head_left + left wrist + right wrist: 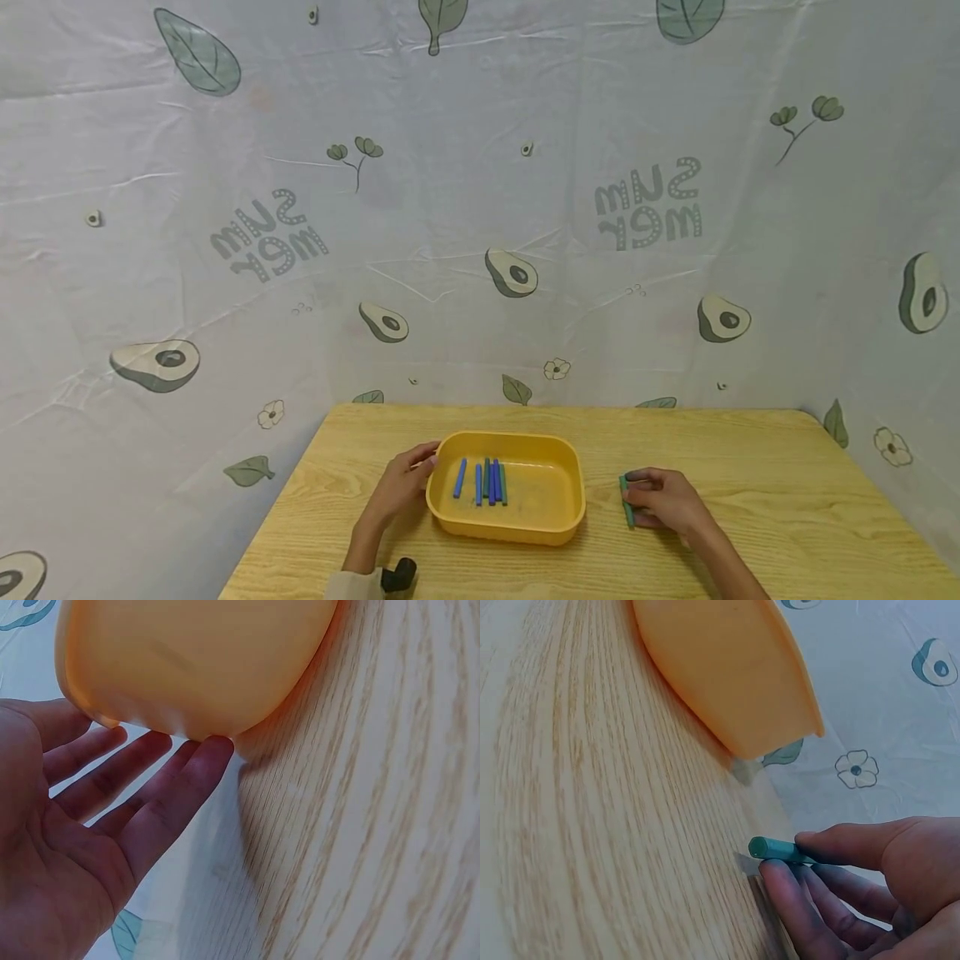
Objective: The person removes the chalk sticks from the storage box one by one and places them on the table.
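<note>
A shallow yellow plastic tray stands on the table. Inside it lie several blue and green chalk sticks, side by side toward its left half. My left hand holds the tray's left end, the thumb at the rim and the fingertips against the outer wall. To the right of the tray, my right hand pinches a green chalk stick between thumb and fingers, close over the table. One end of that stick sticks out past the fingertips. Dark smudges show on the right fingers.
The wood-grain table reaches back to a pale wall covering printed with avocados and leaves. Near the left sleeve a black object shows at the wrist.
</note>
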### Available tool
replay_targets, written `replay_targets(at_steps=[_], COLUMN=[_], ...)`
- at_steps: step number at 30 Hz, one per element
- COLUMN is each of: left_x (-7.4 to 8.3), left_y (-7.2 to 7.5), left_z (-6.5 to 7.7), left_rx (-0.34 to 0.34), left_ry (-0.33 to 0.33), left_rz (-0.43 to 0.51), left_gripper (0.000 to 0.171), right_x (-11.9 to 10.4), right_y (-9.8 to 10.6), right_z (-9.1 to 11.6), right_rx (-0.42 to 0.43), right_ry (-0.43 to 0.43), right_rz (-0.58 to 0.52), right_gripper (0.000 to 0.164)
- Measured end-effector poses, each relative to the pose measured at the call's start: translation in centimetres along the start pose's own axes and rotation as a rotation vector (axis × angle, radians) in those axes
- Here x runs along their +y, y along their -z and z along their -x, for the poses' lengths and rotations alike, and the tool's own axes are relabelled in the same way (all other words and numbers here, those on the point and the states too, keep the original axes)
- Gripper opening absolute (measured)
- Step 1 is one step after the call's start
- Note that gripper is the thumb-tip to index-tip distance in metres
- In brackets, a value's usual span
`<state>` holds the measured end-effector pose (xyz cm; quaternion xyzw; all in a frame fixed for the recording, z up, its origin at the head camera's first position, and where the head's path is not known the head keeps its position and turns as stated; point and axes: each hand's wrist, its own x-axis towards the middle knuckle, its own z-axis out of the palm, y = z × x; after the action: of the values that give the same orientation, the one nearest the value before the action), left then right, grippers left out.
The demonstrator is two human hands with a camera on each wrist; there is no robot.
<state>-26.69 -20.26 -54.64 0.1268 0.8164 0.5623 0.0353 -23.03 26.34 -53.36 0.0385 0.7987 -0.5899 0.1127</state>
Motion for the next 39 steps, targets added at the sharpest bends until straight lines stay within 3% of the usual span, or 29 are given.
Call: replay_targets(at_steps=[16,39], left_x=[0.2,0.4], left_y=[-0.2,0.0], left_z=[0.2,0.0], left_rx=[0.011,0.012], left_ry=[0.001,0.000], left_rz=[-0.025,-0.010], left_gripper=[0.047,0.048], right_x=[0.3,-0.1], right_y=[-1.0,-0.9], right_z=[0.0,0.0], right_rx=[0.127,0.118], right_ry=[-0.011,-0.018], right_rz=[0.068,0.060], right_gripper=[0.053,0.051])
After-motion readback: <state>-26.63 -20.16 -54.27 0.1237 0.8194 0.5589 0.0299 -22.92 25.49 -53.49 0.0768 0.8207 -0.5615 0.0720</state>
